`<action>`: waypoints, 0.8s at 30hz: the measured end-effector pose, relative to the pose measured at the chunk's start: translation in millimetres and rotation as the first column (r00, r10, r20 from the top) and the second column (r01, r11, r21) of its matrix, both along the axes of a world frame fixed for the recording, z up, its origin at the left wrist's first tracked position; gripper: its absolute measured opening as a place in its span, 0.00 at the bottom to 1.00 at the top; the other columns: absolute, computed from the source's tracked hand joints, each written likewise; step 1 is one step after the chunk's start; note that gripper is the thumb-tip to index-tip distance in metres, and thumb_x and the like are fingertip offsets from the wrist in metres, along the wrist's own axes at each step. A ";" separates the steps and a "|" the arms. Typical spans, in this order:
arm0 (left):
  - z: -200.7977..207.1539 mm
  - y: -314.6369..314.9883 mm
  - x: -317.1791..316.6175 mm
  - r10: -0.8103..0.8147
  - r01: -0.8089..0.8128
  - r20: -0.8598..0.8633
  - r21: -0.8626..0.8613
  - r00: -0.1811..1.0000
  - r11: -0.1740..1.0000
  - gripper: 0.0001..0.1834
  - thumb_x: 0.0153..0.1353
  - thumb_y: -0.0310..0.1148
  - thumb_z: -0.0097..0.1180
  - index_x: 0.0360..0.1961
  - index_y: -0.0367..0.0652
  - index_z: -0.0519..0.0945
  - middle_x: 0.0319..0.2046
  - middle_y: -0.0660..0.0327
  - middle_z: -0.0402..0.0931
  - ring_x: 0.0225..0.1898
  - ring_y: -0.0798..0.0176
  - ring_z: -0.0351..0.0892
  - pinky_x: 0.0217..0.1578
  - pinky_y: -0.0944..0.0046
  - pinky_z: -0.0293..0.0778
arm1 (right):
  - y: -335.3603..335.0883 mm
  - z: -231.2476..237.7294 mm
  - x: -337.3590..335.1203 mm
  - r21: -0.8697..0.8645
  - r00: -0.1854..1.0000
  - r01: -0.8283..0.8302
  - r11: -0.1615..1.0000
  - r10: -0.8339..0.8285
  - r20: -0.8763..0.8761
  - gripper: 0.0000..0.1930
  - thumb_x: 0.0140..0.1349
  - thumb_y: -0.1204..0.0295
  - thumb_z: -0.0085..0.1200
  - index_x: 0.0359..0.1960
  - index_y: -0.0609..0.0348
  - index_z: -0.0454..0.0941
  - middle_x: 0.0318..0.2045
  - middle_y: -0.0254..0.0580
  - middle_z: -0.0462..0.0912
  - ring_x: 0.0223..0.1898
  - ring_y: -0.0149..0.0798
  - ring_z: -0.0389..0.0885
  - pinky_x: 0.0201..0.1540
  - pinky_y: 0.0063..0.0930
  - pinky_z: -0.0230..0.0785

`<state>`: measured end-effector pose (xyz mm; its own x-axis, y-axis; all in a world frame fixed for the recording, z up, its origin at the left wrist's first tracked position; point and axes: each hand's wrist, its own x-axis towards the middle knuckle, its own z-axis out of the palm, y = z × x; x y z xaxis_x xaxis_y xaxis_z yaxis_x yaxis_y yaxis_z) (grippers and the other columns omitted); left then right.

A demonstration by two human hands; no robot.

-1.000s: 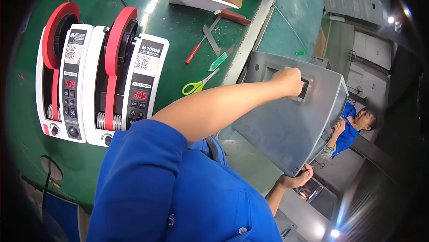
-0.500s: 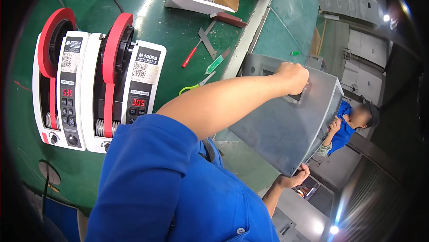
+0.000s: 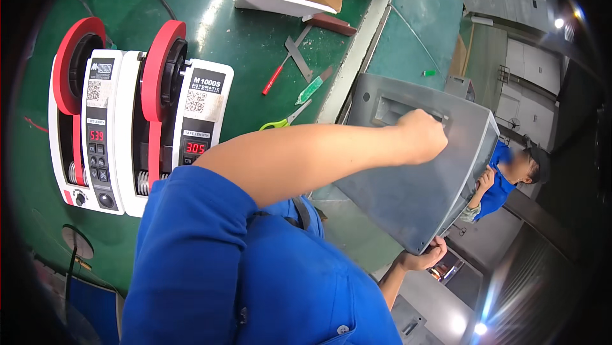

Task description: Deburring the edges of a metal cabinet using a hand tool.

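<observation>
A large grey box-like housing (image 3: 408, 182) stands tilted in front of me, with an oblong recess (image 3: 389, 112) in its upper face. My left hand (image 3: 422, 138) is closed in a fist at this face, just below the recess. Its fingers point away from view, so whatever they hold is hidden. From underneath, my right hand (image 3: 426, 256) curls its fingers around the housing's lower corner and supports it.
Two white tape dispensers (image 3: 207, 93) with red tape rolls stand at left. Scissors (image 3: 287, 117), a green-handled knife (image 3: 312, 87), a red-handled tool (image 3: 273, 81) and a carton (image 3: 290, 4) of small metal parts lie on the green table (image 3: 248, 51). A co-worker (image 3: 500, 176) stands beyond the housing.
My left hand has slid down the housing's face, off the recess, which now shows more. My right hand keeps its hold at the corner. The view has shifted slightly.
</observation>
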<state>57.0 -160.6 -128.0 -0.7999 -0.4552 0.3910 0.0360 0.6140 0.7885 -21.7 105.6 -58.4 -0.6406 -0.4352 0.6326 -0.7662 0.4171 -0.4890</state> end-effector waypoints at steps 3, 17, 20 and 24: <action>-4.2 15.0 1.9 -0.087 0.084 -0.014 -0.125 0.996 0.989 0.04 0.37 0.26 0.49 0.15 0.38 0.75 0.18 0.52 0.73 0.21 0.53 0.75 0.20 0.59 0.72 | 1.6 1.3 0.4 -0.007 0.999 0.001 1.000 0.000 0.037 0.16 0.57 0.67 0.30 0.29 0.67 0.68 0.24 0.35 0.64 0.25 0.28 0.58 0.29 0.20 0.52; -13.3 8.4 -1.2 -0.055 -0.008 0.109 0.504 0.993 0.864 0.12 0.54 0.35 0.43 0.26 0.38 0.75 0.27 0.51 0.73 0.31 0.47 0.74 0.32 0.52 0.70 | -2.9 2.3 4.1 -0.009 1.000 0.005 1.000 -0.005 0.029 0.16 0.57 0.65 0.31 0.30 0.66 0.68 0.22 0.34 0.63 0.26 0.27 0.59 0.29 0.20 0.51; -8.7 17.3 -3.9 -0.061 -0.009 0.115 0.534 0.992 0.845 0.11 0.53 0.33 0.44 0.28 0.37 0.75 0.27 0.49 0.71 0.30 0.47 0.73 0.30 0.52 0.70 | -2.8 1.9 3.0 -0.028 0.997 -0.013 1.000 0.015 0.076 0.16 0.57 0.65 0.31 0.30 0.67 0.68 0.22 0.34 0.63 0.25 0.27 0.59 0.29 0.20 0.52; -15.3 38.8 -2.0 0.092 -0.095 0.031 0.152 0.995 0.984 0.12 0.48 0.30 0.46 0.33 0.35 0.71 0.26 0.50 0.67 0.27 0.50 0.72 0.28 0.56 0.70 | 4.2 -0.6 -2.7 -0.055 0.997 -0.001 0.998 0.004 0.072 0.16 0.57 0.65 0.31 0.30 0.67 0.68 0.22 0.34 0.63 0.24 0.27 0.59 0.28 0.20 0.51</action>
<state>54.9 -121.8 -143.3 -0.7592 -0.5816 0.2923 -0.0358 0.4858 0.8734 -24.4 109.8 -59.0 -0.6844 -0.4029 0.6077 -0.7291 0.3863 -0.5650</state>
